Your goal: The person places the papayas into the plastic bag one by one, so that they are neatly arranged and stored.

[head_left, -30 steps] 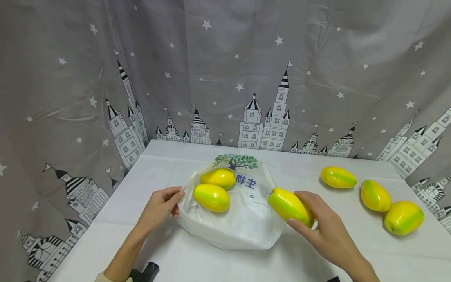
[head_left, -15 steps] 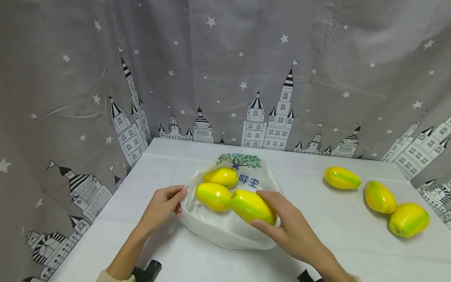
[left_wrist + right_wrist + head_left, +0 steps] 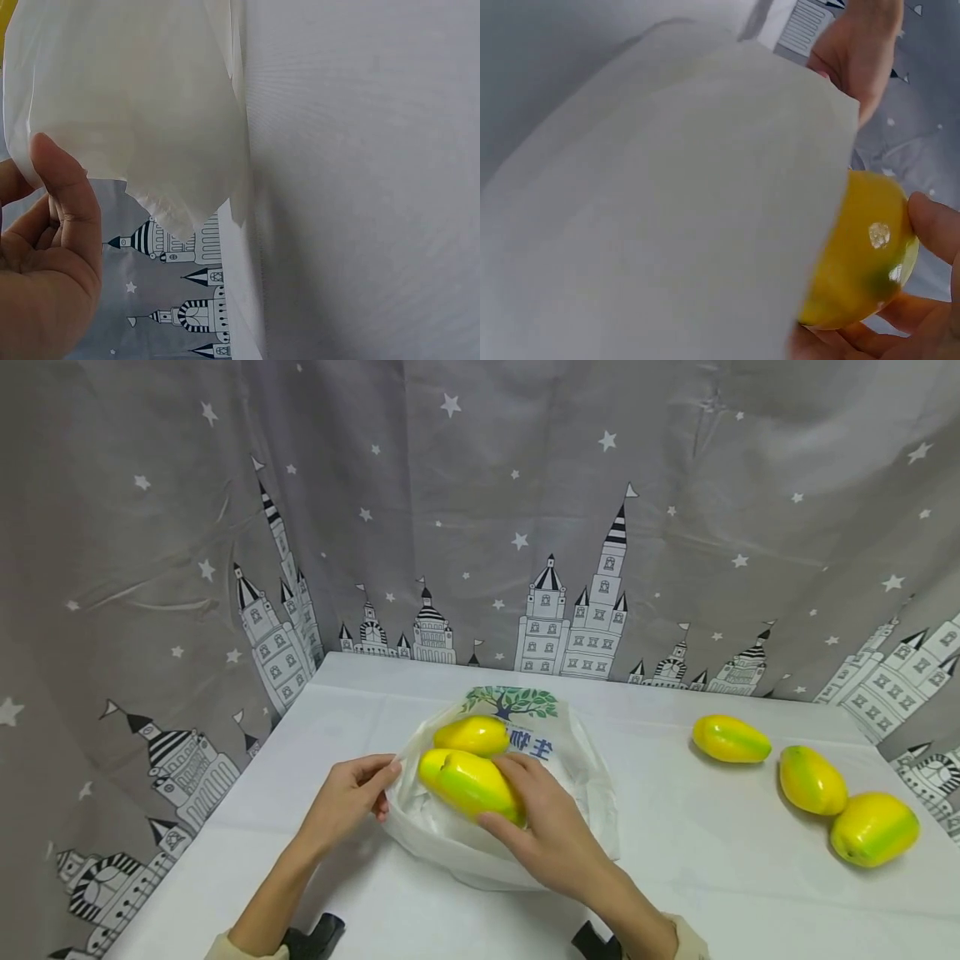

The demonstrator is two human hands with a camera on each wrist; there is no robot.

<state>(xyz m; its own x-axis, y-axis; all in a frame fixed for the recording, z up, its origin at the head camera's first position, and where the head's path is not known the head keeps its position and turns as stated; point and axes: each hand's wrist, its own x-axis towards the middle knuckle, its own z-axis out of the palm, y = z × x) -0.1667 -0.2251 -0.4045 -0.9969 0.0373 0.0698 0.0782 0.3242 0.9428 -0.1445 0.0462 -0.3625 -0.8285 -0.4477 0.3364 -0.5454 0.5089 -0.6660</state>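
Observation:
My left hand (image 3: 345, 802) pinches the left rim of a white plastic bag (image 3: 487, 870) between thumb and fingers; the left wrist view shows the thumb against the bag's film (image 3: 112, 97). In my right hand (image 3: 558, 835) is a glossy yellow papaya (image 3: 474, 783) with a green stripe, held over the bag's open mouth. Inside the bag lie two more papayas. The rear papaya (image 3: 474, 735) shows well, while the nearer papaya (image 3: 428, 767) is mostly hidden behind the held one. In the right wrist view, the bag's side covers part of the held papaya (image 3: 866, 251).
Toward the right of the white table (image 3: 645, 893) lie three loose papayas: one farther back (image 3: 730, 739), a middle papaya (image 3: 812, 781) and a front papaya (image 3: 873, 828). A grey curtain (image 3: 465, 510) printed with castles and stars hangs behind and left of the table.
My right hand has carried the papaya leftward, from the bag's right side to above the papayas inside. The left hand keeps its pinch on the rim.

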